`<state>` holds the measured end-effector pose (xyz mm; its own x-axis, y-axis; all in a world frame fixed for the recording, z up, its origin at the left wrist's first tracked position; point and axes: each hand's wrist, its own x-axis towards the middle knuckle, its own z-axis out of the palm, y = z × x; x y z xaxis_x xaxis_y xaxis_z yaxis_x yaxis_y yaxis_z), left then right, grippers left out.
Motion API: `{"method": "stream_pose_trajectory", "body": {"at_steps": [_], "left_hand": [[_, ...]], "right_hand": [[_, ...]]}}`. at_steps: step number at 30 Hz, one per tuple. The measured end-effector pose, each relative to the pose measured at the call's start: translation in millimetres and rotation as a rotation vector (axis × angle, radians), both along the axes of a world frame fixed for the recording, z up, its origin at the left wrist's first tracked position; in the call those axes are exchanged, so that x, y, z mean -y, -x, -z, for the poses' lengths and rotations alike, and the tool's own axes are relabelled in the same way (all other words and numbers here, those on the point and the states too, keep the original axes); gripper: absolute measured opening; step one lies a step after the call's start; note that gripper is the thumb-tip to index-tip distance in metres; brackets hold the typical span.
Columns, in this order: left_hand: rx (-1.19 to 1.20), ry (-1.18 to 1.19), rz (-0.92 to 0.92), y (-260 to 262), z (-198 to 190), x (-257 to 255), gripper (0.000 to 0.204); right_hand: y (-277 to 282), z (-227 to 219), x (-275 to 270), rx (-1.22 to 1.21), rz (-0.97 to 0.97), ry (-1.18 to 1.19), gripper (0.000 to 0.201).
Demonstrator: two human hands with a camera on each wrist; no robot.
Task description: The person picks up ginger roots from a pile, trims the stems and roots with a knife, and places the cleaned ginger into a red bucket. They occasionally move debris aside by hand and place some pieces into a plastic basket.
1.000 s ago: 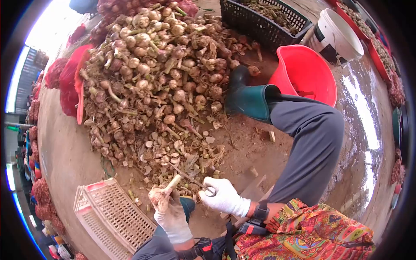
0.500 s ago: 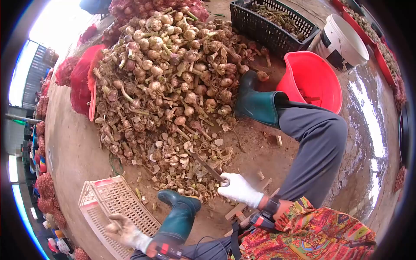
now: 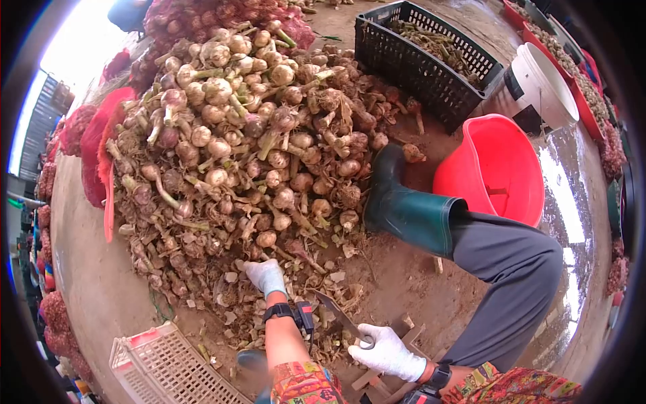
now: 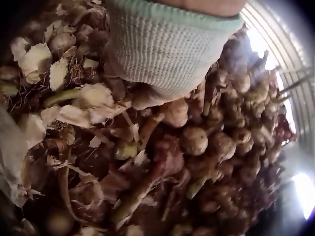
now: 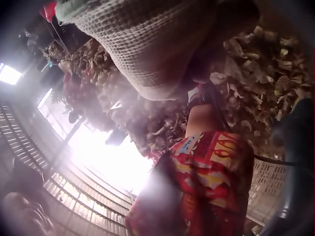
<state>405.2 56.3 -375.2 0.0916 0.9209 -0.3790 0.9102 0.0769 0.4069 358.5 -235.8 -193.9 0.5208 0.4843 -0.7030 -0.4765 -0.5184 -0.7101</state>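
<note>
My left hand (image 3: 267, 277), in a whitish knit glove, reaches into the lower edge of a big heap of garlic (image 3: 222, 148) with long stems. In the left wrist view the glove (image 4: 162, 54) hides most of its fingers, and a pale garlic bulb (image 4: 175, 113) lies right beneath them; I cannot tell whether they grip it. My right hand (image 3: 387, 351), gloved too, grips a knife (image 3: 340, 315) by its handle, the blade pointing up and left over the trimmings. Cut stem pieces and dry skins (image 4: 74, 105) lie around the left hand.
A pale slatted crate (image 3: 178, 360) lies at lower left. A red tub (image 3: 464, 168), a white bucket (image 3: 538, 87) and a black crate (image 3: 431, 77) of stems stand at upper right. A green boot (image 3: 410, 209) borders the heap, and wood pieces (image 3: 377, 387) lie below the right hand.
A second ago the left hand held a garlic bulb by the knife; then it swung left over the pale crate. Now it is at the heap. The right hand still grips the knife.
</note>
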Motion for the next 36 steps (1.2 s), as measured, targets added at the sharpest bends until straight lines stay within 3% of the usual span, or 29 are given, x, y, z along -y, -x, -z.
{"method": "stream_pose_trajectory", "body": {"at_steps": [1,2,4,6,7,8,11,13,16,18,22,23,27,30,31,34,36], "left_hand": [[0.074,0.104,-0.023,9.9,9.0,-8.0,0.045],[0.428,0.157,-0.092,18.4,16.9,-8.8,0.043],[0.445,0.65,-0.048,41.7,-60.0,0.8,0.047],[0.815,0.792,-0.168,76.0,-69.3,18.6,0.051],[0.866,0.654,-0.053,82.7,-103.4,42.3,0.05],[0.961,0.686,0.013,102.9,-109.8,50.7,0.053],[0.915,0.737,0.064,140.2,-179.7,87.8,0.06],[0.949,0.631,0.026,159.4,-211.4,111.6,0.062],[1.024,0.541,-0.028,186.3,-245.2,134.7,0.064],[1.115,0.532,0.114,195.0,-271.4,142.8,0.064],[1.151,0.407,0.14,203.6,-284.4,148.9,0.056],[1.039,0.304,0.18,202.1,-286.9,151.8,0.049],[0.962,0.193,0.293,209.9,-271.6,151.2,0.042],[0.932,0.211,0.225,208.5,-264.0,149.6,0.039],[0.992,0.114,0.134,207.4,-254.5,157.6,0.036],[0.929,0.129,0.234,206.6,-246.0,151.4,0.029],[0.923,0.157,0.176,198.0,-253.1,159.2,0.026]], "right_hand": [[-0.4,0.1,1.4,-0.002,0.004,0.003,0.038],[1.0,0.9,1.8,-0.012,0.023,-0.01,0.04],[2.6,7.2,1.7,-0.02,0.043,-0.037,0.042],[8.4,14.5,5.8,0.02,0.019,-0.069,0.047],[4.1,9.0,5.6,0.057,-0.024,-0.059,0.04],[-8.0,-12.3,3.6,-0.033,-0.079,-0.015,0.027],[-0.5,-14.4,0.0,0.538,-0.211,-0.04,0.014],[7.2,-24.8,-1.1,0.808,-0.276,-0.11,0.01],[15.7,-43.8,5.9,0.895,-0.379,-0.25,0.013],[22.9,-48.7,10.6,0.91,-0.447,-0.256,0.016],[28.3,-61.4,14.0,0.93,-0.496,-0.314,0.016],[29.4,-62.7,13.9,0.939,-0.496,-0.316,0.016],[33.8,-57.0,12.6,0.942,-0.493,-0.347,0.017],[37.7,-49.4,10.1,0.938,-0.524,-0.294,0.018],[38.2,-46.1,9.2,0.927,-0.527,-0.284,0.018],[35.7,-33.8,6.5,0.89,-0.556,-0.241,0.019],[34.2,-25.0,5.9,0.832,-0.606,-0.22,0.019]]}}
